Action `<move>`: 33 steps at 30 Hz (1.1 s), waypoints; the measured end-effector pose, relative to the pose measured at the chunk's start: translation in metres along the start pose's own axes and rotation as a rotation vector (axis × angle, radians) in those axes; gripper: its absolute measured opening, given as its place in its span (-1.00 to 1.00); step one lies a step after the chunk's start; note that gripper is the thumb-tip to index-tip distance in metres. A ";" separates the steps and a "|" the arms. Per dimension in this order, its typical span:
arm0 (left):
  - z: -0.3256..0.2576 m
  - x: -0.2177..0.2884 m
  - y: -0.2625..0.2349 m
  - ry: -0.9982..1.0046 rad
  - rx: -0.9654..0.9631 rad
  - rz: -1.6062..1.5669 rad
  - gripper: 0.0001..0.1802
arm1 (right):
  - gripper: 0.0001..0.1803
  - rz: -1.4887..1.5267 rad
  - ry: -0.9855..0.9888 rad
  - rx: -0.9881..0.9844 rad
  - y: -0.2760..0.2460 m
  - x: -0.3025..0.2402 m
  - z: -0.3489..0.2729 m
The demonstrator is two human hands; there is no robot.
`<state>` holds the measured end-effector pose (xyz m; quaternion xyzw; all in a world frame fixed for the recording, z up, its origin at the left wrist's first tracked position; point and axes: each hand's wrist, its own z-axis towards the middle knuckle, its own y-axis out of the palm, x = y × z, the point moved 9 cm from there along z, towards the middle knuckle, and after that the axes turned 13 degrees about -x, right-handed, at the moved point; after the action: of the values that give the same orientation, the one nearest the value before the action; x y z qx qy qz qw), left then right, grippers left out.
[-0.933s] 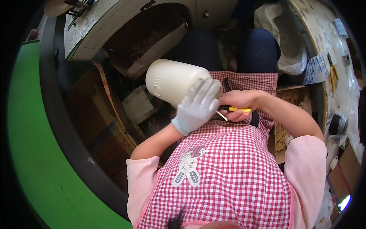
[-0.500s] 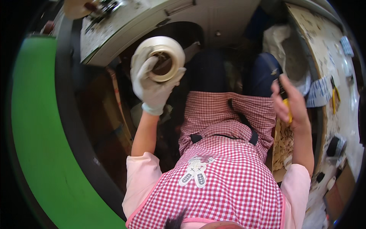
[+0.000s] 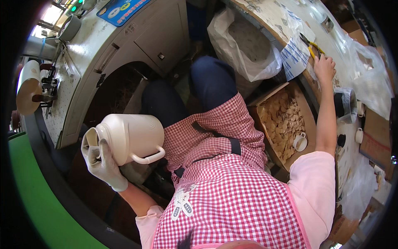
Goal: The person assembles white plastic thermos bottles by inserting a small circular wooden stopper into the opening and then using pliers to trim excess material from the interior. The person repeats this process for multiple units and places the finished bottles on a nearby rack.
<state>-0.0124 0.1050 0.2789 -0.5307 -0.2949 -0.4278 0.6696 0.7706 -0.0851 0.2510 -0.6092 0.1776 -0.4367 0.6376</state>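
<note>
My left hand (image 3: pixel 101 162), in a white glove, grips the neck end of a cream plastic jug (image 3: pixel 130 139) with a side handle, held sideways over my lap. My bare right hand (image 3: pixel 323 66) is stretched far out to the table on my right, resting beside yellow-handled pliers (image 3: pixel 310 45) that lie on the tabletop. I cannot tell whether the fingers touch the pliers. I wear a red-and-white checked apron (image 3: pixel 224 195) over pink sleeves and dark trousers.
A wooden box (image 3: pixel 282 120) of small round tan discs with a white cup in it stands by my right knee. A white plastic bag (image 3: pixel 248 45) sits behind it. A grey machine cabinet (image 3: pixel 112 50) is at upper left, a green floor strip (image 3: pixel 37 199) at left.
My left hand lowered the jug from up in front to my lap and turned it sideways. My right hand reached out to the table, where the yellow-handled pliers now lie.
</note>
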 end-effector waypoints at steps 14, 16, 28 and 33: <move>-0.006 0.023 0.030 0.099 -0.218 -0.083 -0.56 | -0.53 -0.318 -0.296 -0.463 0.338 -0.258 0.059; -0.005 0.024 0.033 0.103 -0.205 -0.099 -0.39 | -0.59 -0.361 -0.367 -0.519 0.359 -0.254 0.064; -0.004 0.023 0.040 0.075 -0.093 -0.126 0.11 | -0.75 -0.020 -0.296 -0.370 0.298 -0.251 0.055; -0.008 0.046 0.046 0.109 -0.112 -0.139 0.22 | -0.67 1.827 -0.073 -0.640 0.165 -0.272 0.002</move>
<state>0.0491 0.0889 0.2943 -0.5216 -0.2700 -0.5173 0.6224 0.6771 0.1065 0.0143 -0.3939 0.6733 0.3154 0.5404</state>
